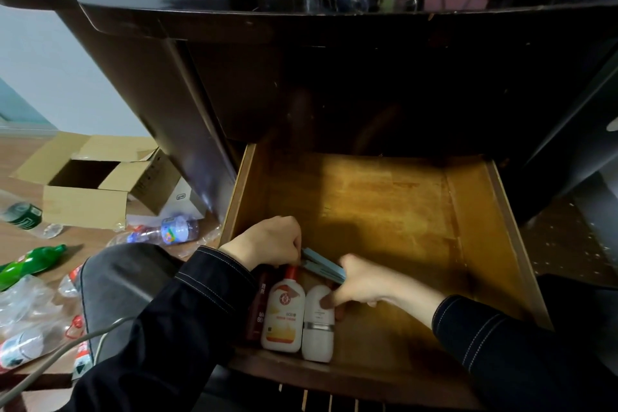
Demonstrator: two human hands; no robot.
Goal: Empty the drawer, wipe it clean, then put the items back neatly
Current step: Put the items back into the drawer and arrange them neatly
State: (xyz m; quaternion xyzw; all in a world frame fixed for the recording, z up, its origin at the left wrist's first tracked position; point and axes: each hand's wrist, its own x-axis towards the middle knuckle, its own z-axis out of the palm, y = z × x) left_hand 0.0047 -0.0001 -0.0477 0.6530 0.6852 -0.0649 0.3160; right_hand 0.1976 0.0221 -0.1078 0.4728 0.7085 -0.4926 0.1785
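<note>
Head view: slim blue strips [322, 267] are gripped by left hand [267, 241] and right hand [363, 283] inside amber wooden drawer [384, 211]; white plastic bottles [284, 311] lie just below both hands.

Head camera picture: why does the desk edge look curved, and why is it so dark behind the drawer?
In the head view, the wide-angle lens bows the desk top; light reaches the drawer floor but not the recess behind it; glare streaks the glossy top; the right hand, gripping the blue strips, looks slightly blurred.
</note>
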